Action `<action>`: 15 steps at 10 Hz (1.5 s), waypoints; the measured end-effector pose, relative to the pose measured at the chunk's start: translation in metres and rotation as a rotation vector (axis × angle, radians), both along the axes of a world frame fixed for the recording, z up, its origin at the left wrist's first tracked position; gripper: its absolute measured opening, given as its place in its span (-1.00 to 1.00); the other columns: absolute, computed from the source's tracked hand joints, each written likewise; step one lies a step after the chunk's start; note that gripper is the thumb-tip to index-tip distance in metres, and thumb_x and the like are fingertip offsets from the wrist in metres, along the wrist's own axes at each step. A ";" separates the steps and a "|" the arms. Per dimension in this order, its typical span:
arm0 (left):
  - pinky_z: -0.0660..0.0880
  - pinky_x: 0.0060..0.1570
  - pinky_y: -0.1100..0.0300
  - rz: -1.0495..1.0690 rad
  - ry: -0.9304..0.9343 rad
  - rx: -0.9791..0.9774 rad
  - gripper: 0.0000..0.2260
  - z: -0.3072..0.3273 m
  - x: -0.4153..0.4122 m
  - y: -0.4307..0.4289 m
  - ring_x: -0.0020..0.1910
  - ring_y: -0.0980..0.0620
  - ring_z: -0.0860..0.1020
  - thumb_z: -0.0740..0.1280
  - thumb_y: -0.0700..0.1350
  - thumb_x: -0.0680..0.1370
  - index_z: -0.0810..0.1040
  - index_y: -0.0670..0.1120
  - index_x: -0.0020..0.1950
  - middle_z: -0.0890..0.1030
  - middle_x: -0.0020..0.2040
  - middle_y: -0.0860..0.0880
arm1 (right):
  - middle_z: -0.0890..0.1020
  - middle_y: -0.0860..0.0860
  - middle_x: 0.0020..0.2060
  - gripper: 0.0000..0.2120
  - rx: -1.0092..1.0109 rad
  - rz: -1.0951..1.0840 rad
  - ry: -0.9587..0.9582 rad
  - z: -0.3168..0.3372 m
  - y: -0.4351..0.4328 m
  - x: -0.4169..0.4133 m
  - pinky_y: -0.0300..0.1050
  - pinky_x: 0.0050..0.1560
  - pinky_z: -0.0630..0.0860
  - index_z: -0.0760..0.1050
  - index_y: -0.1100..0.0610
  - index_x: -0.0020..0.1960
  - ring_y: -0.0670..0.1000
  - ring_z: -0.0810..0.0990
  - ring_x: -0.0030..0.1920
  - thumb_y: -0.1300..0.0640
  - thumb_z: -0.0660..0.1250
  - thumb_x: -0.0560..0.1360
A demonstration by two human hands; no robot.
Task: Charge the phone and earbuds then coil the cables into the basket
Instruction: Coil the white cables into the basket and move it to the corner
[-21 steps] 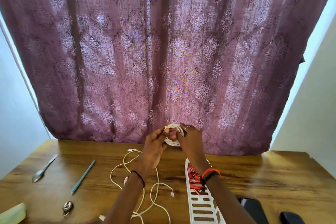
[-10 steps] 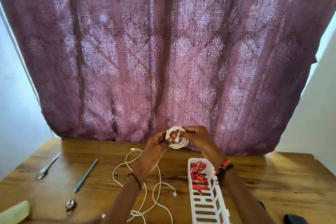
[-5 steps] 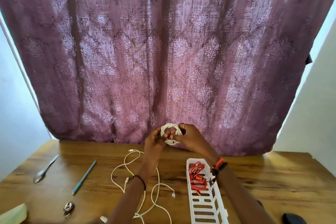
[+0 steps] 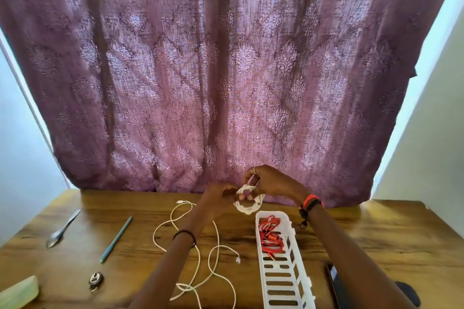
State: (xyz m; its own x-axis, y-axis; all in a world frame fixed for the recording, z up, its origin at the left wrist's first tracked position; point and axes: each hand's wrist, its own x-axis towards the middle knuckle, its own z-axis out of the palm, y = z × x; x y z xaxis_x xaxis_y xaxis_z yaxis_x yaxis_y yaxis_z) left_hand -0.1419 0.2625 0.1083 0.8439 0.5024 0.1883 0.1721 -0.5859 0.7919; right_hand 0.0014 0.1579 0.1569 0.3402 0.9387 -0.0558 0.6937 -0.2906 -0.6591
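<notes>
My one head camera looks forward and down (wide-angle), brown wooden table [image 4: 376, 241] near, purple patterned curtain [image 4: 226, 70] at twelve o'clock.

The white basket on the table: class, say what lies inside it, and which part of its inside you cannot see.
Inside the white basket, a coiled red cable fills the far end. The slotted floor nearer the camera shows bare; its nearest end is cut off by the picture's edge.

Backlit purple curtain [image 4: 226, 70] behind wooden table [image 4: 389, 238]; pale walls [image 4: 431, 153], perhaps blue.
</notes>
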 end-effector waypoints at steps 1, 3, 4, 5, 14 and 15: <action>0.33 -0.34 0.46 0.058 0.035 -0.009 -0.86 -0.012 0.008 -0.006 -0.45 0.39 0.44 0.40 -0.15 0.48 0.65 -0.18 -0.02 0.55 -0.29 0.04 | 0.59 0.08 -0.15 -0.58 -0.025 -0.026 0.051 0.000 -0.006 0.004 -0.26 -0.17 0.47 0.49 0.11 0.04 -0.06 0.53 -0.17 0.31 0.53 0.25; 0.56 -0.06 -0.05 0.232 -0.070 -0.461 -0.81 -0.055 0.022 -0.034 -0.29 0.01 0.56 0.36 -0.24 0.50 0.53 -0.08 -0.31 0.57 -0.45 0.09 | 0.59 0.16 0.02 -0.41 -0.026 -0.404 -0.022 -0.031 -0.028 0.008 -0.08 -0.13 0.45 0.40 0.28 0.14 0.15 0.59 0.03 0.04 0.56 0.27; 0.61 -0.17 0.15 0.228 -0.085 -0.682 -0.82 -0.073 0.029 -0.056 -0.33 0.11 0.61 0.30 -0.29 0.53 0.52 -0.15 -0.27 0.60 -0.38 0.00 | 0.69 0.22 -0.17 -0.61 -0.034 -0.463 0.092 -0.059 -0.042 0.009 0.05 -0.13 0.62 0.56 0.39 -0.10 0.13 0.68 -0.21 0.14 0.57 0.25; 0.59 -0.11 0.18 0.224 -0.019 -0.743 -0.86 -0.092 0.037 -0.070 -0.27 0.07 0.61 0.29 -0.26 0.54 0.51 -0.14 -0.21 0.57 -0.31 -0.04 | 0.69 0.22 -0.23 -0.69 -0.021 -0.476 0.104 -0.077 -0.055 0.015 0.12 -0.12 0.62 0.62 0.36 -0.15 0.12 0.68 -0.24 0.20 0.58 0.22; 0.54 0.02 0.08 0.180 0.152 -0.624 -0.75 -0.135 0.032 -0.075 -0.11 0.04 0.59 0.40 -0.27 0.44 0.55 -0.10 0.10 0.63 -0.12 0.00 | 0.55 0.24 0.13 -0.70 -0.335 -0.316 -0.258 -0.149 -0.055 0.003 -0.03 -0.01 0.44 0.41 0.28 0.22 0.22 0.54 0.13 0.31 0.18 0.50; 0.54 0.04 0.04 0.181 0.148 -0.650 -0.73 -0.136 0.032 -0.074 -0.11 0.03 0.58 0.39 -0.29 0.44 0.55 -0.14 0.12 0.62 -0.16 0.02 | 0.53 0.23 0.14 -0.70 -0.295 -0.331 -0.223 -0.148 -0.058 0.003 -0.04 0.00 0.42 0.42 0.27 0.23 0.24 0.52 0.13 0.29 0.17 0.51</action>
